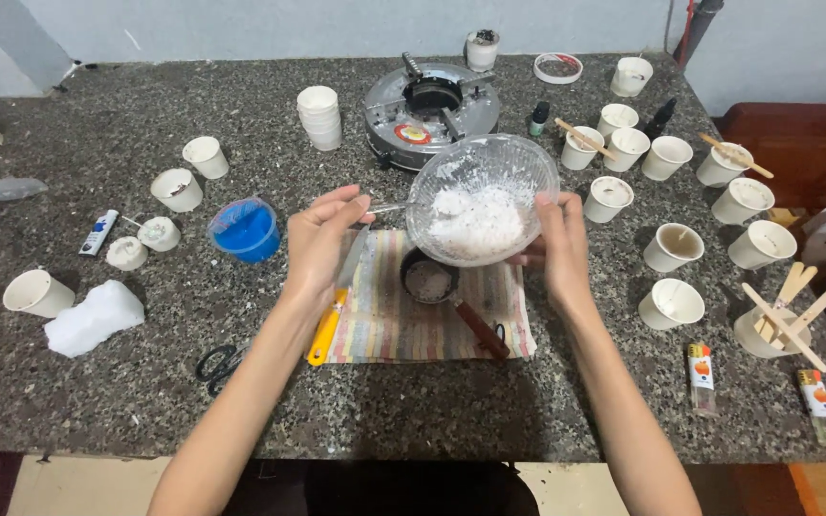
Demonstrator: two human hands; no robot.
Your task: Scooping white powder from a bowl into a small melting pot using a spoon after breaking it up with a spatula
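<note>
Two hands are engaged: a clear bowl [482,199] of white flakes is tilted by the closed right hand [558,250] over a small pot [429,280], while a spoon [386,208] is pinched by the left hand [322,244]; scraping the flakes down seems called for.

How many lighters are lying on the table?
2, both near the table's front right edge: one lighter closer to the right hand, the other lighter farther right. More may be hidden.

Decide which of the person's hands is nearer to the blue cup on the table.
Left. The left hand is just to the right of the blue cup, not touching it. The right hand is farther right, holding the clear bowl.
</note>
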